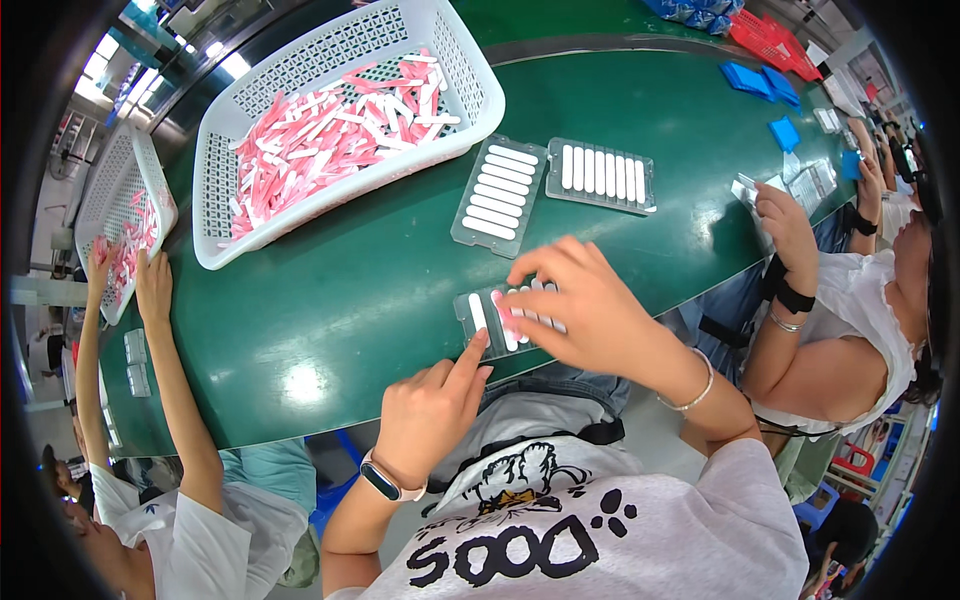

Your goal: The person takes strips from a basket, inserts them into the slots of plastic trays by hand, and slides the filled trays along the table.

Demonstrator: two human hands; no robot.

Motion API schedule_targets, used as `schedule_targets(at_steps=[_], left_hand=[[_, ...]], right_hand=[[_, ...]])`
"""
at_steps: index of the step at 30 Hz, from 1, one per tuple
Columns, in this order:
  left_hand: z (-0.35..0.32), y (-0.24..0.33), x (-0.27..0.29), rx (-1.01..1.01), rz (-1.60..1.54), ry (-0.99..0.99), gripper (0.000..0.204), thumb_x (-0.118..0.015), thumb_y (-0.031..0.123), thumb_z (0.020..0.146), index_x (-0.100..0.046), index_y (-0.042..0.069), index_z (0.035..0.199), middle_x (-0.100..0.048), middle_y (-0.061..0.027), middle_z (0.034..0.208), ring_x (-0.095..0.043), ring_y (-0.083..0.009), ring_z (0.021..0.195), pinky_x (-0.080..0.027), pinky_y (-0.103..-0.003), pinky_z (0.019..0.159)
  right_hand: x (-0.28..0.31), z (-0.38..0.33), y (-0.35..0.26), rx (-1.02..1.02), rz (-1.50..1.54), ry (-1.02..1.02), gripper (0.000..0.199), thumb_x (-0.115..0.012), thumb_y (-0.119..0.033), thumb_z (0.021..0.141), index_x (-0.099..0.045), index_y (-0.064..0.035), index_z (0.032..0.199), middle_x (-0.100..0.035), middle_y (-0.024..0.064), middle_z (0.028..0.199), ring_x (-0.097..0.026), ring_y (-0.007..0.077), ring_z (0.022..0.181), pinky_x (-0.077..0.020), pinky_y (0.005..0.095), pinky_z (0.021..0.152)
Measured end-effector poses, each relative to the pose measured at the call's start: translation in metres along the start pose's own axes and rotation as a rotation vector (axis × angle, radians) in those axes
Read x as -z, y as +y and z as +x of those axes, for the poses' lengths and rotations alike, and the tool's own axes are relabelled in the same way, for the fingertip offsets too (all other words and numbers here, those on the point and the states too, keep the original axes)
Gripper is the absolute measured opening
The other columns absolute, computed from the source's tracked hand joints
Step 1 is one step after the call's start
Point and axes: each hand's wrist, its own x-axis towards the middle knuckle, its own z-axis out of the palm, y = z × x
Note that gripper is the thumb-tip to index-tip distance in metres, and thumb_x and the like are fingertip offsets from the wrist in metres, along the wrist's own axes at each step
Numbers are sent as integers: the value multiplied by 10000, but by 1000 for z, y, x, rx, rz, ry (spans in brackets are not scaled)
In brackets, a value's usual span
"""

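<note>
A clear plastic tray [465, 314] holding a row of slim white sticks lies near the bench's front edge. My left hand [428, 412] touches its left end with a stretched index finger, the other fingers curled, beside a white stick [477, 312]. Above the same tray, my right hand [580, 305] has its fingers bent round a slim pink stick [502, 308], partly covering the row. Just beyond lie two more clear trays, one tilted [493, 195] and one lying crosswise [601, 176], both with several white sticks in a row.
At the far left stands a large white perforated basket [490, 100] heaped with pink and white sticks. Another person's hands [153, 285] reach into a second basket [160, 180] at left. At right, a co-worker's hand [787, 225] holds clear packaging; blue packets [747, 80] lie beyond on the green bench [330, 350].
</note>
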Motion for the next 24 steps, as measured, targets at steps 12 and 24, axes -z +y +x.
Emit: schedule_targets(at_steps=[12,24], left_hand=[[4,6,3,-4,-47,45,299,-678,174,822,-620,73,1097,-599,-61,629,-571,-211,478,-437,-323,434],[9,12,-1,-28,-97,110,309,-684,183,817,-625,94,1107,-568,-41,595,-548,-197,457,-422,-321,426]], right_hand=[[-18,-29,-18,83,-225,94,210,-688,-164,746,-678,-79,938,-569,-7,987,-485,188,939,-361,349,766],[-18,-30,-12,113,-229,107,196,-664,-153,743,-684,-75,922,-590,-3,947,-506,183,896,-377,335,757]])
